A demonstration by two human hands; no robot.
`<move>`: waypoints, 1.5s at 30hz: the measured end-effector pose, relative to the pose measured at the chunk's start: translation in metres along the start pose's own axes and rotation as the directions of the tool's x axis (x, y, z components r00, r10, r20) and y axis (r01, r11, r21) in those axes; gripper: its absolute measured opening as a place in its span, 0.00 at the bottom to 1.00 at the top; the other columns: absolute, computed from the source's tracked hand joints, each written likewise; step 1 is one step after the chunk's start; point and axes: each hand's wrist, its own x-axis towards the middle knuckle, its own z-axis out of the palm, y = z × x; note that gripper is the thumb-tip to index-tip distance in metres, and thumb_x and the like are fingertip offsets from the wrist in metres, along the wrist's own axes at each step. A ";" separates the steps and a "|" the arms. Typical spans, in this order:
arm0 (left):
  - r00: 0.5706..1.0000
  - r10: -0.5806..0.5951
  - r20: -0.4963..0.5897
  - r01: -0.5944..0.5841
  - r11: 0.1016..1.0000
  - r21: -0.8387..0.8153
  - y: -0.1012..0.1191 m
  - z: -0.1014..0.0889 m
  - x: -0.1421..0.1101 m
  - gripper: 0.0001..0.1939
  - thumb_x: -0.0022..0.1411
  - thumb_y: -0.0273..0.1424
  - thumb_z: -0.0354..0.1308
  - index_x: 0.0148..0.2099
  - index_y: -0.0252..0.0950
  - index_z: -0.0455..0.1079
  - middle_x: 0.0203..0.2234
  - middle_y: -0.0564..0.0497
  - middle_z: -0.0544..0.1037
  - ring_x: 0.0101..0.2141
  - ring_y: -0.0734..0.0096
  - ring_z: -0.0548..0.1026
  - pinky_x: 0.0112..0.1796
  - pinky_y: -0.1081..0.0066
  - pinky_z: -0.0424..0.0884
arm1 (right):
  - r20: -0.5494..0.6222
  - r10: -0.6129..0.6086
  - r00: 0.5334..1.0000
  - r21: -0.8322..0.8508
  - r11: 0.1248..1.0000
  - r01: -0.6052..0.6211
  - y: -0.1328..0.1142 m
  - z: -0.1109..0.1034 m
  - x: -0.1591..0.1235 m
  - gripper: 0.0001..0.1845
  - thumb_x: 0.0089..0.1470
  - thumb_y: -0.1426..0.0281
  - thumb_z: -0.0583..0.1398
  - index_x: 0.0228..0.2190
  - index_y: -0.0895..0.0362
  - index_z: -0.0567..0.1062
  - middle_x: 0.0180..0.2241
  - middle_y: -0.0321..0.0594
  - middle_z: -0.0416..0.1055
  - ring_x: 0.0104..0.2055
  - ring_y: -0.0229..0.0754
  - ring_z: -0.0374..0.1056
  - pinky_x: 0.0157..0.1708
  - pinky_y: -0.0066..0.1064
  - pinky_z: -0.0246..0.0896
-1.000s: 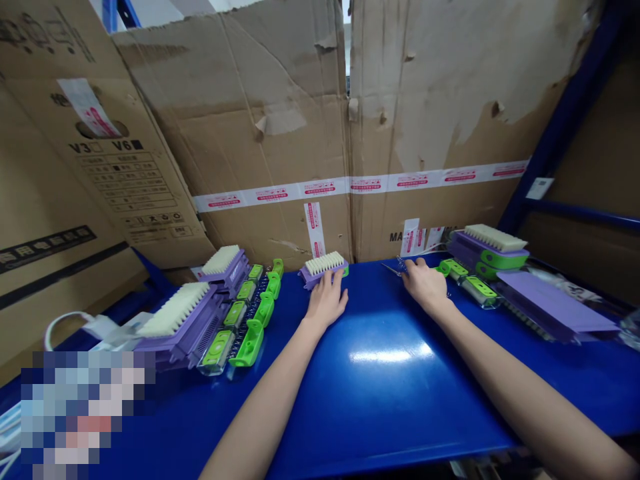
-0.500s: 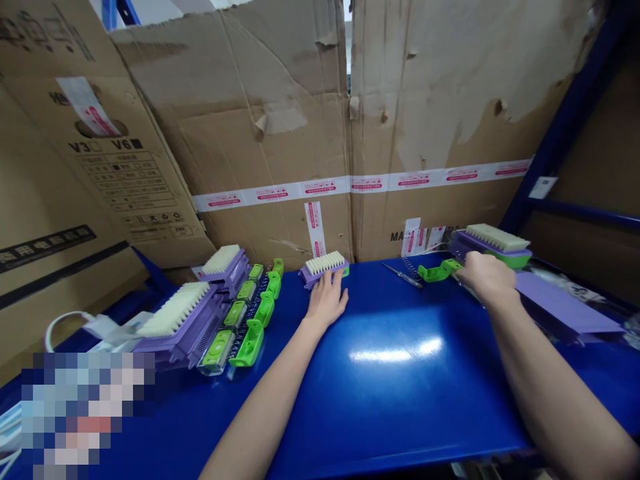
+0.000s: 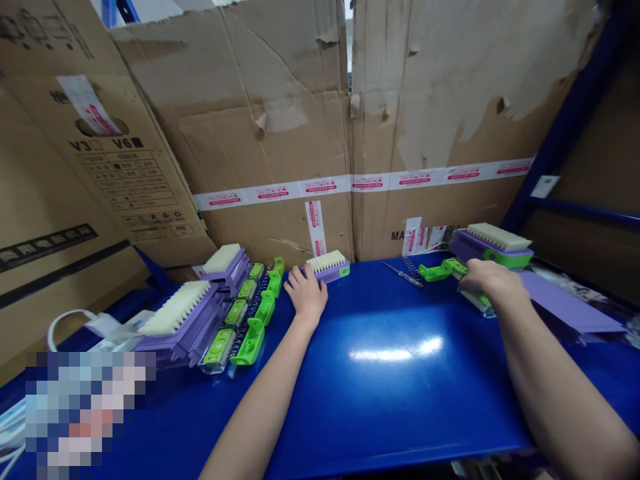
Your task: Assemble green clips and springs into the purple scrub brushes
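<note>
A purple brush (image 3: 331, 268) with pale bristles facing up lies at the back middle of the blue table. At its left end is my left hand (image 3: 306, 295), palm down with fingers spread, the fingertips touching or resting beside the purple base. My right hand (image 3: 493, 283), fingers curled down, is on a green part with a clear cover (image 3: 477, 303) at the right. Its fingertips are partly hidden. Just left of it lies a bright green bracket (image 3: 434, 272), with a thin screwdriver (image 3: 404, 275) and a coil spring (image 3: 411, 267) close by.
On the left stand purple brushes (image 3: 176, 308) beside rows of clear-and-green parts (image 3: 220, 348), springs and green brackets (image 3: 250, 343). Another brush (image 3: 493, 245) and a purple panel (image 3: 565, 303) lie at the right. Cardboard (image 3: 275, 133) walls the back; a blue post (image 3: 565, 120) rises at right.
My left hand has slid left along the brush to its left end, uncovering its front. My right hand has shifted slightly right and down, showing more of the clear-and-green part.
</note>
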 end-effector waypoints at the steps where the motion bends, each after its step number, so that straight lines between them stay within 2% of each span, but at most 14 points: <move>1: 0.998 -0.035 0.051 0.036 0.999 -0.007 -0.002 0.001 0.001 0.25 0.59 0.35 0.50 0.56 0.28 0.57 0.49 0.32 0.64 0.49 0.45 0.65 0.44 0.51 0.62 | 0.085 0.000 0.996 0.008 1.000 -0.001 -0.001 -0.003 -0.002 0.14 0.36 0.70 0.64 0.30 0.60 0.77 0.31 0.55 0.73 0.30 0.47 0.70 0.25 0.32 0.53; 3: 0.987 -0.065 0.147 0.068 0.997 -0.018 -0.005 0.003 0.002 0.24 0.60 0.34 0.48 0.56 0.28 0.56 0.45 0.34 0.69 0.45 0.48 0.69 0.42 0.54 0.64 | 0.218 -0.027 0.976 0.020 1.000 0.023 -0.004 -0.006 -0.003 0.17 0.37 0.68 0.64 0.34 0.59 0.76 0.35 0.55 0.72 0.34 0.49 0.70 0.25 0.32 0.53; 5: 0.979 -0.056 0.197 0.061 0.998 -0.022 -0.005 0.004 0.003 0.22 0.60 0.32 0.47 0.55 0.29 0.56 0.42 0.36 0.71 0.45 0.50 0.70 0.41 0.55 0.65 | 0.247 -0.089 0.965 0.022 0.996 0.086 -0.008 -0.007 -0.003 0.16 0.38 0.65 0.65 0.32 0.59 0.75 0.35 0.54 0.73 0.34 0.48 0.70 0.26 0.32 0.54; 11: 0.979 -0.030 0.202 0.037 0.999 -0.029 -0.005 0.001 0.004 0.19 0.61 0.31 0.47 0.54 0.31 0.56 0.42 0.38 0.74 0.45 0.53 0.71 0.42 0.58 0.64 | 0.391 -0.334 0.858 0.072 0.940 0.333 -0.028 -0.007 -0.007 0.16 0.39 0.58 0.65 0.23 0.59 0.73 0.26 0.46 0.72 0.29 0.43 0.69 0.25 0.29 0.56; 13: 0.980 -0.030 0.197 0.035 0.999 -0.023 -0.004 0.002 0.004 0.19 0.61 0.31 0.47 0.54 0.31 0.56 0.42 0.38 0.74 0.44 0.54 0.71 0.42 0.58 0.64 | 0.376 -0.359 0.854 0.061 0.930 0.363 -0.040 -0.012 -0.016 0.18 0.41 0.55 0.63 0.26 0.58 0.74 0.28 0.45 0.72 0.31 0.45 0.70 0.26 0.30 0.59; 16: 0.983 -0.016 0.182 0.018 1.000 -0.013 -0.004 0.003 0.003 0.19 0.61 0.32 0.48 0.54 0.30 0.57 0.41 0.39 0.74 0.43 0.54 0.72 0.42 0.58 0.64 | 0.243 -0.319 0.916 -0.013 0.943 0.332 -0.061 -0.018 -0.037 0.19 0.46 0.57 0.60 0.35 0.59 0.75 0.36 0.50 0.73 0.38 0.51 0.71 0.30 0.33 0.61; 19: 0.987 0.020 0.159 -0.022 1.000 0.012 -0.002 0.003 0.002 0.20 0.61 0.32 0.48 0.54 0.29 0.57 0.39 0.38 0.75 0.41 0.53 0.73 0.42 0.57 0.63 | 0.159 -0.395 0.905 -0.057 0.911 0.408 -0.084 -0.017 -0.058 0.15 0.51 0.64 0.58 0.38 0.60 0.74 0.39 0.53 0.72 0.41 0.51 0.71 0.32 0.32 0.62; 22: 0.989 0.081 0.127 -0.086 0.995 0.040 0.001 0.003 0.000 0.21 0.62 0.32 0.46 0.55 0.27 0.57 0.36 0.38 0.76 0.39 0.53 0.74 0.44 0.55 0.60 | 0.073 -0.522 0.850 -0.078 0.847 0.526 -0.105 -0.011 -0.076 0.14 0.54 0.66 0.55 0.39 0.60 0.73 0.40 0.52 0.71 0.39 0.51 0.72 0.32 0.32 0.63; 26: 0.977 0.185 0.102 -0.189 0.981 0.035 0.005 0.002 -0.003 0.21 0.63 0.32 0.45 0.56 0.27 0.57 0.35 0.38 0.77 0.38 0.54 0.74 0.47 0.54 0.57 | -0.025 -0.685 0.728 -0.039 0.728 0.684 -0.125 -0.002 -0.093 0.13 0.57 0.66 0.52 0.41 0.58 0.71 0.42 0.49 0.70 0.35 0.47 0.72 0.31 0.32 0.63; 30: 0.958 0.268 0.101 -0.269 0.963 0.001 0.008 0.002 -0.004 0.22 0.63 0.32 0.46 0.57 0.27 0.57 0.36 0.38 0.77 0.40 0.54 0.74 0.48 0.55 0.57 | -0.059 -0.796 0.602 0.050 0.600 0.799 -0.131 0.003 -0.098 0.13 0.58 0.66 0.51 0.41 0.56 0.70 0.47 0.45 0.69 0.39 0.45 0.71 0.34 0.31 0.63; 33: 0.945 0.311 0.105 -0.312 0.950 -0.011 0.009 0.002 -0.004 0.23 0.63 0.31 0.46 0.58 0.27 0.56 0.36 0.38 0.77 0.40 0.55 0.74 0.46 0.57 0.59 | -0.099 -0.829 0.551 0.095 0.543 0.834 -0.131 0.008 -0.098 0.15 0.58 0.66 0.51 0.44 0.54 0.71 0.54 0.42 0.65 0.44 0.44 0.70 0.35 0.30 0.63; 36: 0.948 0.295 0.115 -0.297 0.955 -0.006 0.009 0.003 -0.004 0.22 0.63 0.30 0.45 0.58 0.29 0.55 0.36 0.39 0.77 0.39 0.56 0.74 0.44 0.59 0.61 | -0.126 -0.823 0.554 0.105 0.545 0.832 -0.129 0.013 -0.095 0.16 0.58 0.66 0.50 0.46 0.51 0.70 0.57 0.38 0.62 0.42 0.43 0.71 0.34 0.31 0.63; 39: 0.971 0.204 0.124 -0.207 0.978 0.010 0.007 0.003 -0.002 0.20 0.64 0.30 0.45 0.57 0.30 0.56 0.36 0.39 0.76 0.39 0.56 0.74 0.41 0.60 0.63 | -0.158 -0.782 0.603 0.084 0.598 0.797 -0.128 0.016 -0.091 0.16 0.58 0.65 0.50 0.46 0.51 0.71 0.56 0.38 0.63 0.38 0.43 0.72 0.32 0.32 0.63; 45: 0.987 0.013 0.157 -0.015 1.000 0.012 -0.003 0.000 0.005 0.11 0.63 0.31 0.47 0.46 0.30 0.61 0.36 0.40 0.76 0.39 0.55 0.74 0.39 0.61 0.65 | -0.142 -0.729 0.670 0.088 0.665 0.742 -0.125 0.017 -0.084 0.15 0.59 0.64 0.50 0.42 0.54 0.72 0.43 0.42 0.72 0.38 0.45 0.72 0.32 0.30 0.62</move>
